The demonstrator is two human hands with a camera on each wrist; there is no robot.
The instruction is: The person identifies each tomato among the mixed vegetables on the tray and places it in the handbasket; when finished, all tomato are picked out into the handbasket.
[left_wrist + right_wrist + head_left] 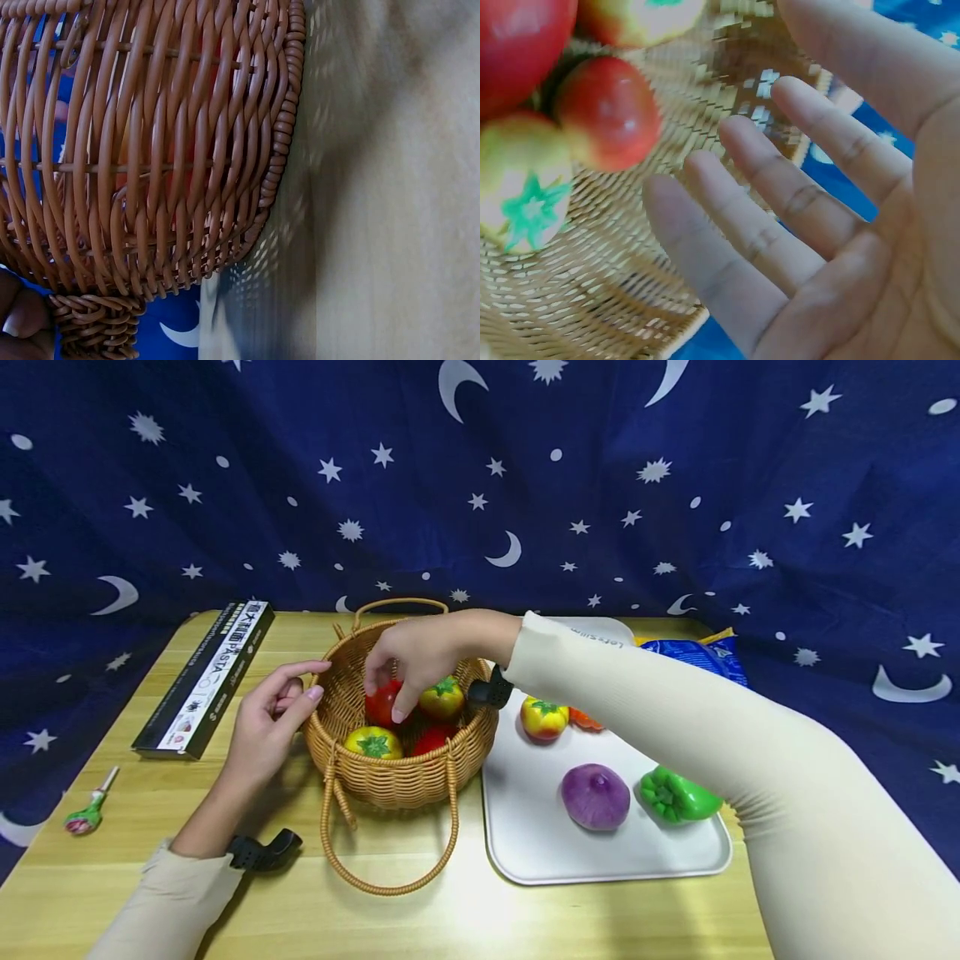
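Note:
A round wicker basket (401, 785) stands mid-table with several toy tomatoes in it. In the head view my right hand (423, 656) reaches into it, over a red tomato (381, 703). The right wrist view shows that hand (810, 210) with its fingers spread and nothing held, apart from a small red tomato (611, 112). Beside it in the basket lies a yellow-green tomato (373, 742) with a green star-shaped top. My left hand (270, 714) is at the basket's left rim, index finger extended to it and thumb tip close by, other fingers loosely bent.
Right of the basket, a white tray (517, 860) bears another tomato (543, 718), a purple onion (596, 797), a green pepper (678, 795) and a partly hidden orange item (585, 720). A blue packet (693, 658) lies behind. At left are a pasta box (206, 681) and a lollipop (90, 810).

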